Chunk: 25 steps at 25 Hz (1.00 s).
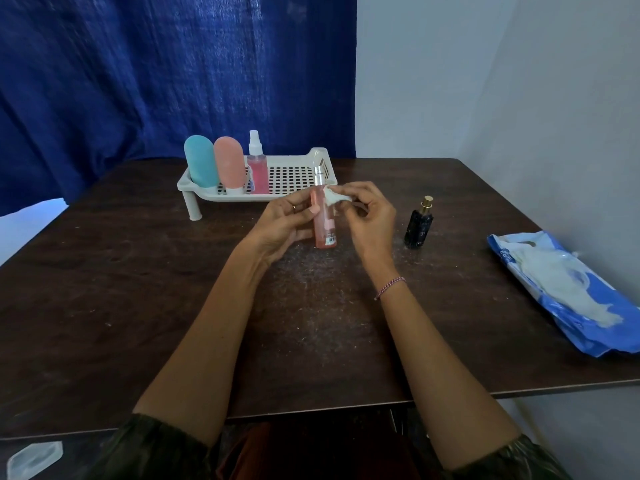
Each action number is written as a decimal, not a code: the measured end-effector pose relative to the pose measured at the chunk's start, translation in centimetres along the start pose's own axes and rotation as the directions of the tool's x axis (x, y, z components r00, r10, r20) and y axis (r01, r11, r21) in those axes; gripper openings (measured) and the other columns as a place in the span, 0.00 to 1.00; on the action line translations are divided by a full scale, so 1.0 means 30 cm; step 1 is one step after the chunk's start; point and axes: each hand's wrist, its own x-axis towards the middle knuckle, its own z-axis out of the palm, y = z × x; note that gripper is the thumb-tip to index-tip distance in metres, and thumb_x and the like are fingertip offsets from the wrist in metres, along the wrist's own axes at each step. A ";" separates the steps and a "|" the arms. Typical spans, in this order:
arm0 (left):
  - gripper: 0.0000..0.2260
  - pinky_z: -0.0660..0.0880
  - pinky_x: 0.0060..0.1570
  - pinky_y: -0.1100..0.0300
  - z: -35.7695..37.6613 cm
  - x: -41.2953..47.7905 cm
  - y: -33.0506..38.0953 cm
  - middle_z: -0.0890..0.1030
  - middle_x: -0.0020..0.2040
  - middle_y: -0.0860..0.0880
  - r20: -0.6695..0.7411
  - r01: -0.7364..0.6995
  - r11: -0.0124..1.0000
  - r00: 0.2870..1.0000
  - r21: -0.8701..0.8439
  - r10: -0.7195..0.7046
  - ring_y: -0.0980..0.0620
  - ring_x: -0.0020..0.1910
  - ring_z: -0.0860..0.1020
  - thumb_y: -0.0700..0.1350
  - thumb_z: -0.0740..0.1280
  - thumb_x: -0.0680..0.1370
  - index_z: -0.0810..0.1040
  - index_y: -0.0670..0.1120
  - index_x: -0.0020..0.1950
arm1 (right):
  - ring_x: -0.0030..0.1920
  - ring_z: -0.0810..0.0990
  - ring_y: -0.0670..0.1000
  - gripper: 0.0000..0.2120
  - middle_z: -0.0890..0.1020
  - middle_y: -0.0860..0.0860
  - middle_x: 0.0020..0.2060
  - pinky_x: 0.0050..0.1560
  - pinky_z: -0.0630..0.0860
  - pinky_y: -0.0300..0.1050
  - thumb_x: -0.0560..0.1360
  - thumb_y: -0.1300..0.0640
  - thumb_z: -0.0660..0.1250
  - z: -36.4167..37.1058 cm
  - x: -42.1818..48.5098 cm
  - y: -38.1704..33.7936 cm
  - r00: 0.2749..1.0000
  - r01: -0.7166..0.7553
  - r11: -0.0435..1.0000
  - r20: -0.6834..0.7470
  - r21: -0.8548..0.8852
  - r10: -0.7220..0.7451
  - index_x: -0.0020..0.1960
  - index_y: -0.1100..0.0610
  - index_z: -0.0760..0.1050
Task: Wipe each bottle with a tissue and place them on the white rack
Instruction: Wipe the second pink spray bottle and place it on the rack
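A slim pink spray bottle with a silver top stands upright at the table's middle, and my left hand grips its side. My right hand pinches a small white tissue against the bottle's upper part. Behind them stands the white rack on short legs. It holds a teal bottle, a salmon bottle and a clear spray bottle of pink liquid at its left end. A black bottle with a gold cap stands on the table to the right of my right hand.
A blue tissue pack lies open at the table's right edge, white tissue showing. The dark wooden table is dusty near its middle. A blue curtain hangs behind the rack, and a grey wall runs along the right.
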 end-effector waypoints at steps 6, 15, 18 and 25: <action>0.20 0.78 0.56 0.49 0.008 0.003 -0.011 0.80 0.58 0.46 -0.084 -0.012 0.994 0.996 0.105 0.021 0.49 0.58 0.79 0.34 0.67 0.74 0.75 0.44 0.64 | 0.50 0.78 0.44 0.09 0.79 0.49 0.47 0.49 0.78 0.35 0.71 0.71 0.68 -0.019 -0.004 -0.014 0.991 0.132 0.984 0.004 -0.118 -0.133 0.48 0.61 0.81; 0.18 0.80 0.49 0.54 -0.030 0.024 -0.009 0.80 0.53 0.52 -0.403 -0.229 0.962 0.874 0.150 0.271 0.55 0.47 0.83 0.35 0.71 0.72 0.74 0.48 0.59 | 0.47 0.76 0.42 0.11 0.81 0.52 0.50 0.52 0.70 0.25 0.70 0.68 0.70 -0.027 -0.002 0.011 0.896 0.241 0.853 0.443 -0.463 -0.012 0.50 0.58 0.82; 0.17 0.79 0.52 0.52 -0.037 0.029 -0.015 0.81 0.53 0.51 -0.440 -0.280 0.943 0.835 0.179 0.331 0.52 0.50 0.82 0.35 0.72 0.72 0.74 0.49 0.56 | 0.51 0.77 0.44 0.15 0.81 0.51 0.52 0.57 0.73 0.37 0.68 0.64 0.73 -0.040 -0.007 0.013 0.835 0.197 0.855 0.539 -0.479 0.109 0.53 0.54 0.81; 0.22 0.76 0.59 0.50 -0.057 0.041 -0.033 0.80 0.59 0.46 -0.459 -0.281 0.904 0.789 0.322 0.408 0.49 0.58 0.79 0.37 0.75 0.70 0.73 0.48 0.60 | 0.50 0.77 0.42 0.18 0.79 0.48 0.53 0.53 0.76 0.35 0.64 0.57 0.77 -0.033 0.005 -0.022 0.904 -0.039 0.963 0.400 -0.266 0.147 0.53 0.53 0.79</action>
